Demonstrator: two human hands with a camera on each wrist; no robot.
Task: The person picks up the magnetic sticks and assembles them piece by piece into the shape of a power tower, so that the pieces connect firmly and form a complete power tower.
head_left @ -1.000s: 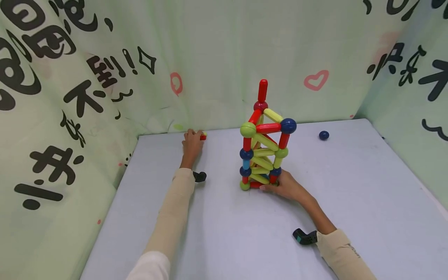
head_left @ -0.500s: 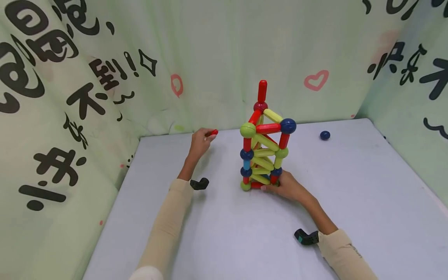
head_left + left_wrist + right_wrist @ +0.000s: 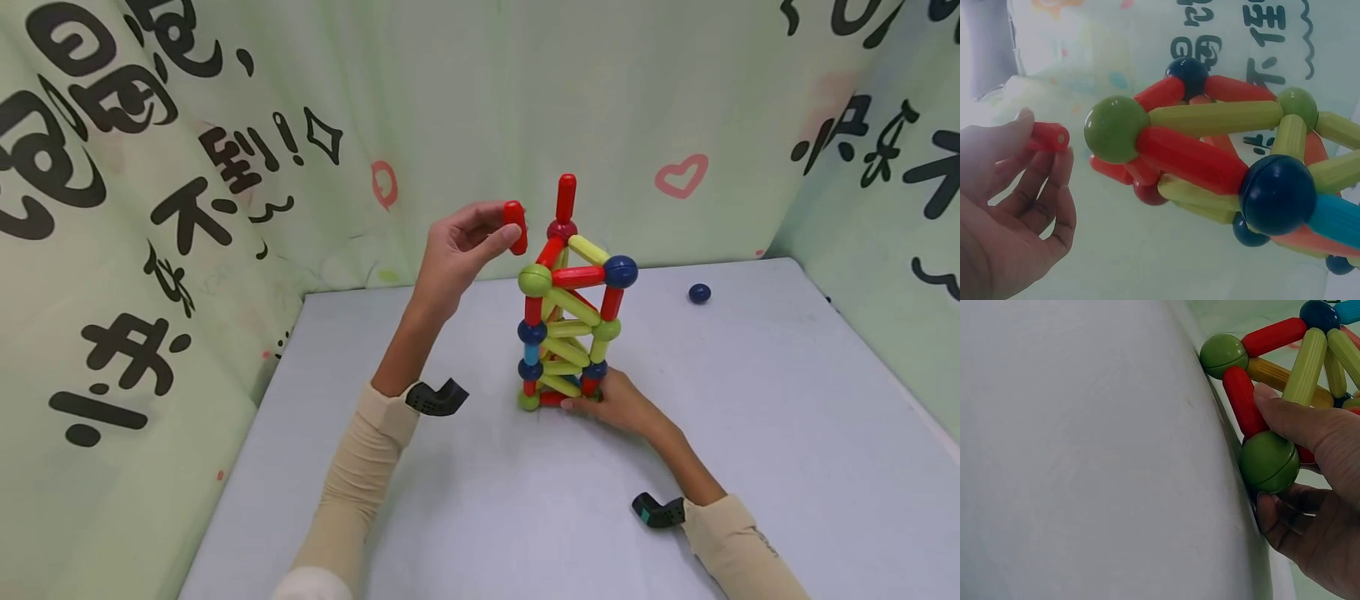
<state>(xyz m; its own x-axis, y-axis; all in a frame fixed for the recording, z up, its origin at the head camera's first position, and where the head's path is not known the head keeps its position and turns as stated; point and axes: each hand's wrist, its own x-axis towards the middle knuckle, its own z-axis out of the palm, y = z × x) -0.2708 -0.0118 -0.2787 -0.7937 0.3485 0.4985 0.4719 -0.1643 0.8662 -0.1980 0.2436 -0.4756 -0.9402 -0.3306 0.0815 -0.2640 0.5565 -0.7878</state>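
A tower of magnetic rods and balls (image 3: 572, 351) stands upright on the table, with one red rod (image 3: 566, 197) pointing up from its dark red top ball. To the left of its upper part, my left hand (image 3: 457, 250) pinches a loose red magnetic rod (image 3: 515, 227) between thumb and fingers, held roughly upright. In the left wrist view this rod (image 3: 1050, 137) is apart from the nearby green corner ball (image 3: 1117, 129). Down at the base, my right hand (image 3: 622, 402) grips the lower right corner, its thumb on a red rod (image 3: 1245, 402) and its fingers around a green ball (image 3: 1269, 462).
A loose dark blue ball (image 3: 699, 292) lies at the back right of the white table (image 3: 510, 508). Pale green curtains (image 3: 465, 125) with black writing rise right behind the table's back and side edges.
My left hand has lifted the red rod from the table's back left edge and brought it up and right beside the tower. My right hand keeps its grip at the base.
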